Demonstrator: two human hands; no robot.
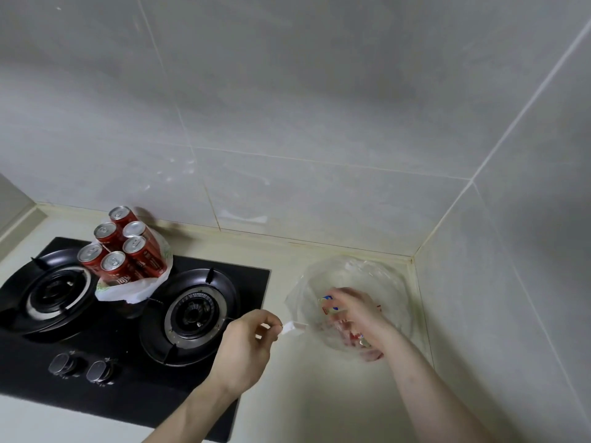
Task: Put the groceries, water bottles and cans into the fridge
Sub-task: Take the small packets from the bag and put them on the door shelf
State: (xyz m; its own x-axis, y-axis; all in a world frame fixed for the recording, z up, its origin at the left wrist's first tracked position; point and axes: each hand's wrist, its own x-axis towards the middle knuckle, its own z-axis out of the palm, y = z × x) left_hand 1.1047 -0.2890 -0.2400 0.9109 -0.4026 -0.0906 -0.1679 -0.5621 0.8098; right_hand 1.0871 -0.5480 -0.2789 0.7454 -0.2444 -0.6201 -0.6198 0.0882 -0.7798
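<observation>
A clear plastic bag [367, 270] lies open on the counter in the right corner. My right hand [358, 310] is inside it, fingers curled round a small packaged item [329, 304] with blue and red print. My left hand [248, 342] pinches the bag's white handle [292, 327] at its left edge, pulling it open. Several red soda cans [123, 251] stand together in a white plastic bag [128, 290] on the black gas stove, to the left of both hands. Reddish contents low in the clear bag are blurred.
The black two-burner gas stove [243, 282] fills the left of the cream counter [287, 394], with two knobs [81, 369] at its front. Grey tiled walls [319, 123] close in behind and on the right, meeting in a corner just beyond the clear bag.
</observation>
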